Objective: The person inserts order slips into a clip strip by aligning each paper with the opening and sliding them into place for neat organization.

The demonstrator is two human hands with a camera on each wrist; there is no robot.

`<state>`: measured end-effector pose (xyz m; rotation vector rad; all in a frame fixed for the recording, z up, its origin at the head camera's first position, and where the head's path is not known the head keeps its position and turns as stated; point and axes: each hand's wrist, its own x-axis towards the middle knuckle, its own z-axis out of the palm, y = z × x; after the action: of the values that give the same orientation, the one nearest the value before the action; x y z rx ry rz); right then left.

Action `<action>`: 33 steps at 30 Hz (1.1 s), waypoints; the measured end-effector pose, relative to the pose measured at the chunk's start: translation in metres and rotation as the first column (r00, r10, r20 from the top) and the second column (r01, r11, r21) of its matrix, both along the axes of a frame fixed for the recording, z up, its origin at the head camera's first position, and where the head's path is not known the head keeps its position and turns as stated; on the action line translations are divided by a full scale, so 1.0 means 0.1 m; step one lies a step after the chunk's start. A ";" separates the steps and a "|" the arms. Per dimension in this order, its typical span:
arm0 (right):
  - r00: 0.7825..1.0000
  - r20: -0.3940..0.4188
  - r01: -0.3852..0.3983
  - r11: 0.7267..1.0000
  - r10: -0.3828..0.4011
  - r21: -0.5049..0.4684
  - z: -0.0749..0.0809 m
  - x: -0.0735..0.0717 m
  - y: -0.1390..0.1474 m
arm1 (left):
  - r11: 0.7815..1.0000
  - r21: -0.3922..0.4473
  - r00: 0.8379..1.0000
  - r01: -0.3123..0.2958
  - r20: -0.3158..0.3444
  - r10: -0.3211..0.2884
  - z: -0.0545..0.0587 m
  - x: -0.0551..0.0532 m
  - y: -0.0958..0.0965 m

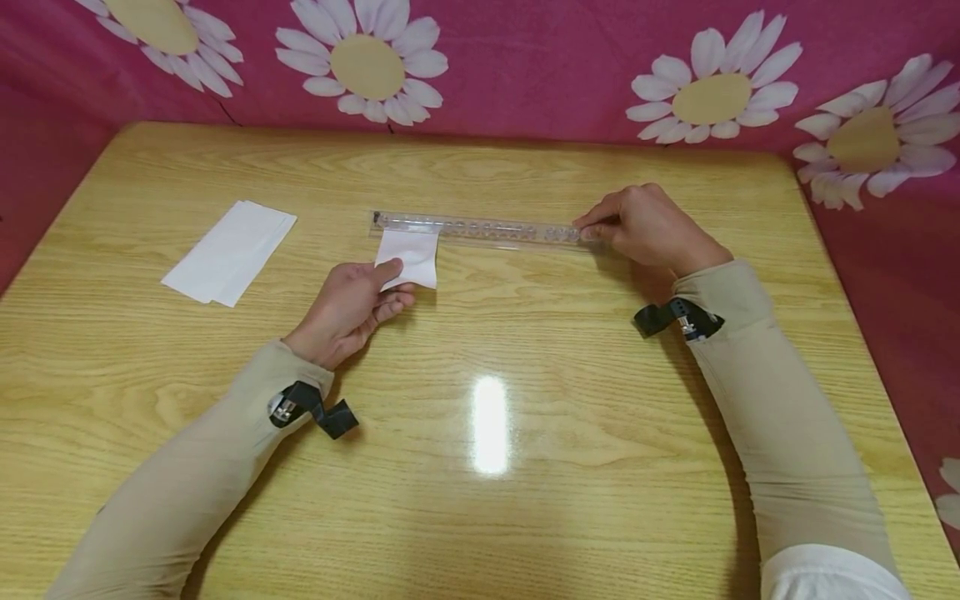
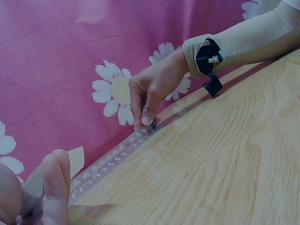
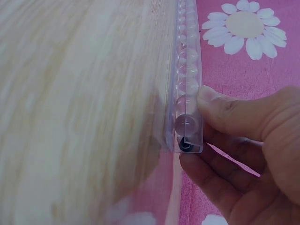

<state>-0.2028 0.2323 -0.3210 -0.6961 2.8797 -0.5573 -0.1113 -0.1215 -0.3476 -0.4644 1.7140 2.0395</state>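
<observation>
A long clear plastic channel (image 1: 480, 229) lies across the far middle of the table, with a row of clear balls (image 3: 186, 103) inside. At its right end sits a dark plug (image 3: 186, 144). My right hand (image 1: 652, 229) pinches that end between thumb and fingers. My left hand (image 1: 352, 308) grips a small white paper slip (image 1: 408, 258), thumb on top and fingers beneath. The slip's far edge meets the near side of the channel close to its left end; whether it is attached I cannot tell. Faint marks show on the slip (image 2: 76, 160) in the left wrist view.
Two or more white paper sheets (image 1: 232, 250) lie overlapping on the left of the wooden table (image 1: 570, 500). A pink cloth (image 1: 525, 67) with white flowers hangs behind the table's far edge. Black straps hang from both wrists.
</observation>
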 end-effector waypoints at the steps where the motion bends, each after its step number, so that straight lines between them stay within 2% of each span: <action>1: 1.000 0.003 0.001 1.000 -0.001 0.000 0.00 0.00 0.00 | 1.000 0.001 1.000 -0.002 -0.001 0.002 0.00 0.00 0.00; 11: 0.999 -0.035 -0.006 1.000 0.006 0.001 -0.02 -0.02 0.01 | 1.000 0.024 1.000 -0.010 -0.008 0.010 0.00 0.01 -0.01; 33: 1.000 -0.023 -0.006 1.000 0.006 0.000 -0.01 0.00 0.00 | 1.000 0.011 1.000 -0.023 -0.008 0.023 0.00 0.02 -0.04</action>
<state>-0.2027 0.2321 -0.3222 -0.7151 2.8977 -0.5517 -0.1091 -0.1260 -0.3474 -0.4753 1.7088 2.0681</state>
